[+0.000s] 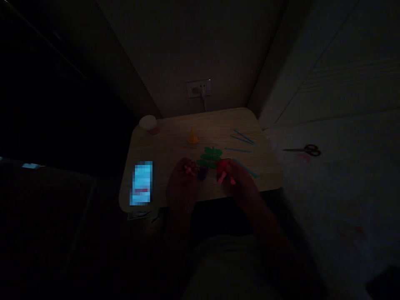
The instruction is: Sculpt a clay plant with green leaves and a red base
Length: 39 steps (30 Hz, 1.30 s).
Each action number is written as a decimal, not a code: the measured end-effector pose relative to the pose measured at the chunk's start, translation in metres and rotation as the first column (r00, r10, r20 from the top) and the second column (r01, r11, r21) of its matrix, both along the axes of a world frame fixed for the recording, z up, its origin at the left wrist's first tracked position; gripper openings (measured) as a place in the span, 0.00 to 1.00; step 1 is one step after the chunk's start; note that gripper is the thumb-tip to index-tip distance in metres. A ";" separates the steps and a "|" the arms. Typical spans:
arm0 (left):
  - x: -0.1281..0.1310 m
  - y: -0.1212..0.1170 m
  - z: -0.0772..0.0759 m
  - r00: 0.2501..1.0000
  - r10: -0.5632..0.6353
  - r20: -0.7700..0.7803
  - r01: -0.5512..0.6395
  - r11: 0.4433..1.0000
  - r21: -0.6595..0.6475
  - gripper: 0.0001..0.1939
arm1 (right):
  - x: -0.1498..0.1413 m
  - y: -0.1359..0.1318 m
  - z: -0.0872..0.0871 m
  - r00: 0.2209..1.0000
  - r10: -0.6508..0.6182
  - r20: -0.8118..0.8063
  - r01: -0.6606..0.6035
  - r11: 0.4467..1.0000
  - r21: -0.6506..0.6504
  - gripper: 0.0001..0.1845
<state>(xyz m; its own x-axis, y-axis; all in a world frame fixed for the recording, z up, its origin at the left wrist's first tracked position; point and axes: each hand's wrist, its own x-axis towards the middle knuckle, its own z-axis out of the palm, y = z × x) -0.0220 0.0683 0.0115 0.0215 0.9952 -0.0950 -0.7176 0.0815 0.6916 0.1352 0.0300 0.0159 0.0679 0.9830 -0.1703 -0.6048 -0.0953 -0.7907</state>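
Observation:
In dim light my left hand [183, 183] is closed around a small pale-pink flower-shaped piece [190, 169]. My right hand [239, 181] grips a red rounded piece [222, 167] that has pink petal-like parts below it. Between the hands, a dark purple piece [202, 173] lies close to my left fingertips; its kind is too dark to make out. Just beyond it are green leaf-shaped pieces [213, 154] on the small wooden table [175, 125]. Farther back stands an orange-yellow cone-like piece [193, 138]. Palms and some fingers are lost in shadow.
Several thin teal sticks [238, 150] lie at the table's right. A cup-like container [148, 123] stands at the back left, and a lit phone [141, 183] at the front left. Scissors [303, 150] rest on the pale surface to the right. Behind is a wall socket [198, 88] with a plugged-in cable.

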 end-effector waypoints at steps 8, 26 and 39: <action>0.005 -0.004 -0.008 0.990 0.080 -0.115 -0.083 0.996 -0.021 0.18 | 0.000 0.000 0.000 0.999 -0.002 0.037 0.002 1.000 0.013 0.18; 0.007 -0.016 0.017 0.932 0.071 -0.356 -0.097 0.994 -0.056 0.29 | 0.000 0.001 0.001 1.000 -0.005 0.024 0.005 1.000 -0.001 0.18; 0.008 -0.012 0.007 0.920 0.033 -0.389 -0.031 0.999 0.013 0.08 | -0.001 0.002 -0.005 0.995 -0.060 0.083 0.056 0.997 0.047 0.17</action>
<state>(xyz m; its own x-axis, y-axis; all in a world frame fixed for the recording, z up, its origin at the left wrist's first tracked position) -0.0140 0.0559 0.0185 -0.0479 0.9954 -0.0830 -0.3936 0.0576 0.9175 0.1342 0.0317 0.0109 0.1369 0.9836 -0.1177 -0.5396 -0.0256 -0.8415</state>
